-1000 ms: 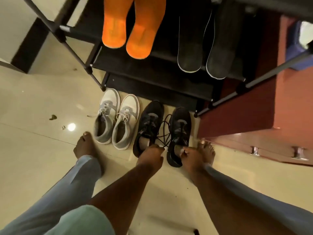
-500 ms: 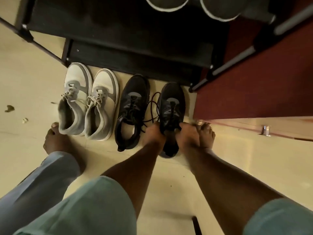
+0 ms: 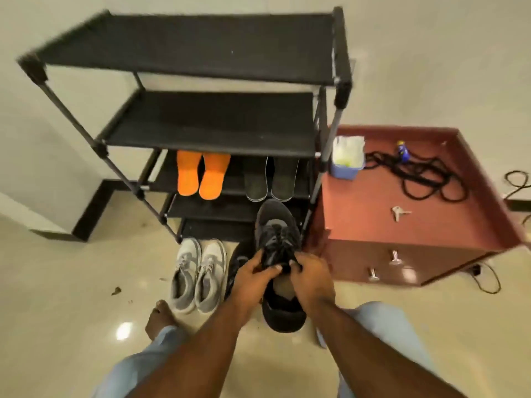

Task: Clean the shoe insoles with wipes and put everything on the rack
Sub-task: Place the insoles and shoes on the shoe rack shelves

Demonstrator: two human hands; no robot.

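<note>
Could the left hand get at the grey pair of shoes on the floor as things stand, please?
Probably not straight away: the left hand grips the black shoe together with the right hand. The grey shoes sit uncovered just to its left, so once it lets go the way looks free.

Warm, dim indoor lighting; overhead lamp glare on the glossy floor (image 3: 124,331); soft motion blur overall; wide-angle bending at edges.

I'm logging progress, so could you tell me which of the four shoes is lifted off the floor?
The black shoe, held by the left hand and right hand. The other black shoe and the grey pair sit on the floor.
</note>
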